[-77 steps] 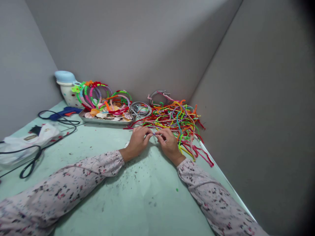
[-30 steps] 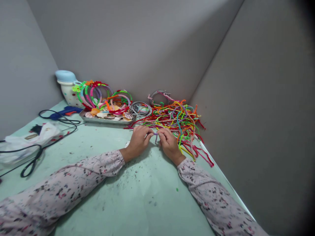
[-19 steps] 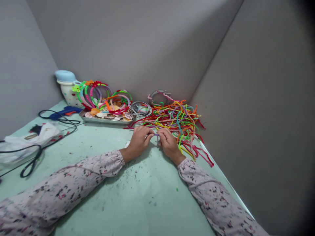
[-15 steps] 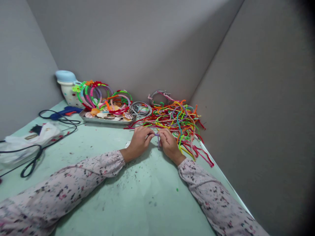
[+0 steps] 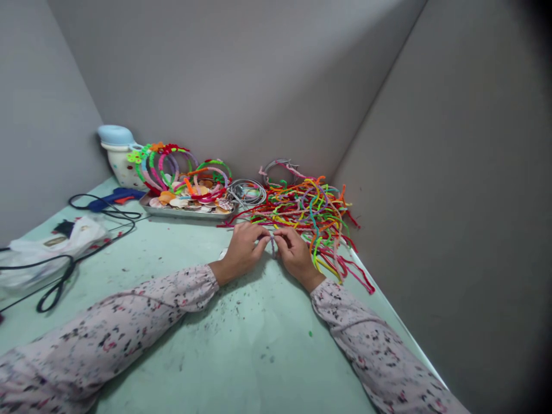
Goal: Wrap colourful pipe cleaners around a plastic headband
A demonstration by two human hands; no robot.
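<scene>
A short purple pipe cleaner (image 5: pixel 273 247) hangs between my two hands above the middle of the table. My left hand (image 5: pixel 246 244) pinches it with thumb and fingertips from the left. From the right, my right hand (image 5: pixel 294 253) is closed on it too, its fingertips close to those of the left. Part of the pipe cleaner is hidden by the fingers. Just behind my right hand lies a heap of pipe cleaners (image 5: pixel 302 201) in many colours. Something small and white (image 5: pixel 223 253) shows beside my left wrist.
Behind my left hand, a metal tray (image 5: pixel 190 213) holds shells and colourful fuzzy rings. Wire coils (image 5: pixel 246 191) lie beside it. Further left are a blue-lidded container (image 5: pixel 121 155), a blue glue gun (image 5: pixel 114 198), a black cable (image 5: pixel 71 264) and a white plastic bag (image 5: pixel 56 247). Grey walls enclose the table.
The fingertips of my right hand have shifted slightly left and up. The hanging purple end has swung a little left, nearer my left fingertips.
</scene>
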